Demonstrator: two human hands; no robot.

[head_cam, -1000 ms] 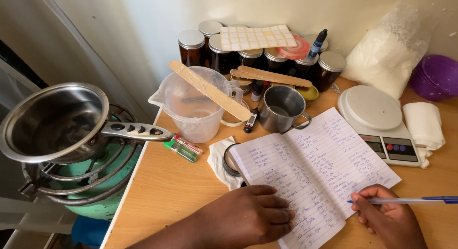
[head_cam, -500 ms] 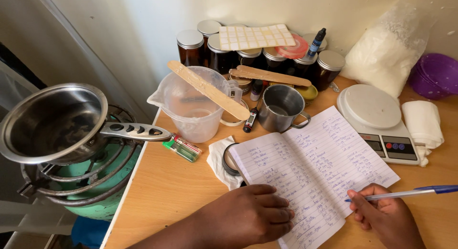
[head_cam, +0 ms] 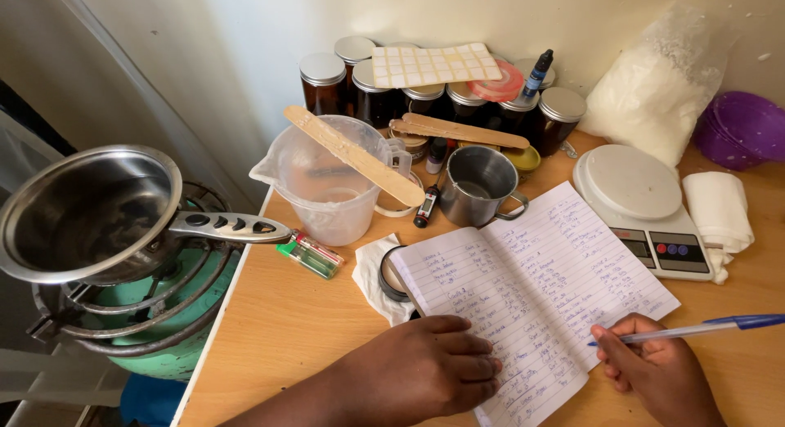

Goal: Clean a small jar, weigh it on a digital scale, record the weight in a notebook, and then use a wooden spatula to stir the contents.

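Observation:
An open lined notebook [head_cam: 531, 296] full of handwriting lies on the wooden table [head_cam: 286, 329]. My left hand [head_cam: 425, 370] rests flat on its lower left page, fingers together. My right hand [head_cam: 658, 374] holds a blue pen [head_cam: 695, 329], whose tip touches the right page near its lower edge. Behind the notebook stand a metal cup [head_cam: 476, 184] and a clear plastic jug [head_cam: 327, 182] with a flat wooden stick [head_cam: 353, 155] across its rim.
A steel pot [head_cam: 90, 210] sits on a green gas burner [head_cam: 155, 312] at the left. A white kitchen scale [head_cam: 642, 206], folded cloth [head_cam: 719, 210], bag of white flakes [head_cam: 662, 87], amber jars [head_cam: 433, 87], two lighters [head_cam: 311, 253] and a purple container [head_cam: 744, 128] surround the notebook.
The view drifts slightly, so everything shifts a little left. My right hand and pen have moved slightly left and up across the right page. My left hand stays in place.

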